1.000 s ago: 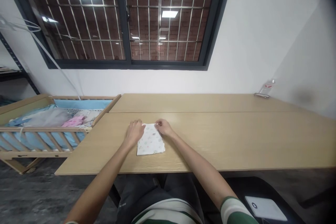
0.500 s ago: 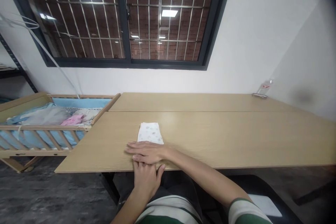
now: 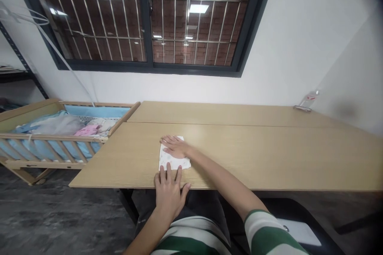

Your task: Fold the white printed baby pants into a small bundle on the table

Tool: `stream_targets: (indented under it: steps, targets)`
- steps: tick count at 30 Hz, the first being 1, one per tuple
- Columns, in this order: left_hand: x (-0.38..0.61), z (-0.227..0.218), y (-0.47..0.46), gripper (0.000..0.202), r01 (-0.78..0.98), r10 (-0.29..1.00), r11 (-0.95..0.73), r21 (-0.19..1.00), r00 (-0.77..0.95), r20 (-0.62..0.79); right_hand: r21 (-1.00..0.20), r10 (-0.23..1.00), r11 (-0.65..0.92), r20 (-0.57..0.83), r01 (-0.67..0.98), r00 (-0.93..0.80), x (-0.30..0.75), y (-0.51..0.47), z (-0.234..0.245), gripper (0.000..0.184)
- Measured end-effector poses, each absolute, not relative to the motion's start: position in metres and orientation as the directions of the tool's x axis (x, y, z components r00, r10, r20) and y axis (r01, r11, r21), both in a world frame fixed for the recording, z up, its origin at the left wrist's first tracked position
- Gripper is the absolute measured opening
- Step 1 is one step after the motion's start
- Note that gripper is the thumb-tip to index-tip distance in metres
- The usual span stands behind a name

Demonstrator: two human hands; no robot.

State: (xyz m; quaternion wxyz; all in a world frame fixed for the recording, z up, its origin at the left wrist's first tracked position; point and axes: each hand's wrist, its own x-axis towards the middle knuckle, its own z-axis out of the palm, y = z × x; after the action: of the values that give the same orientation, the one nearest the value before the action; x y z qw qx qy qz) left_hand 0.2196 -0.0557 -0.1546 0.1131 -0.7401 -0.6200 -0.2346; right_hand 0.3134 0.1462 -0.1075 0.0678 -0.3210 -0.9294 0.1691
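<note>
A small white folded cloth with a faint print lies flat on the light wooden table. Across its far part, my right hand rests palm down with the fingers stretched out to the left, covering the upper edge. My left hand is at the table's front edge, fingers spread and pointing away from me. Its fingertips reach the near edge of the cloth; whether they press on it I cannot tell.
Left of the table stands a wooden crib with blue lining and a pink cloth inside. A clear plastic bottle is at the table's far right corner. Behind is a barred window. A black chair stands at lower right.
My right hand has moved away from me, from the near side of the cloth onto its far part. My left hand's fingers, earlier partly under the right hand, are now uncovered and spread.
</note>
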Motion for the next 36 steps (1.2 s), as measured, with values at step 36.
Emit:
stream_targets:
  steps: [36]
  targets:
    - [0.117,-0.146,0.002,0.029,0.765,0.712,-0.617,0.185,0.442,0.546,-0.388,0.717,0.657,0.056,0.647,-0.695,0.391,0.008,-0.071,0.08]
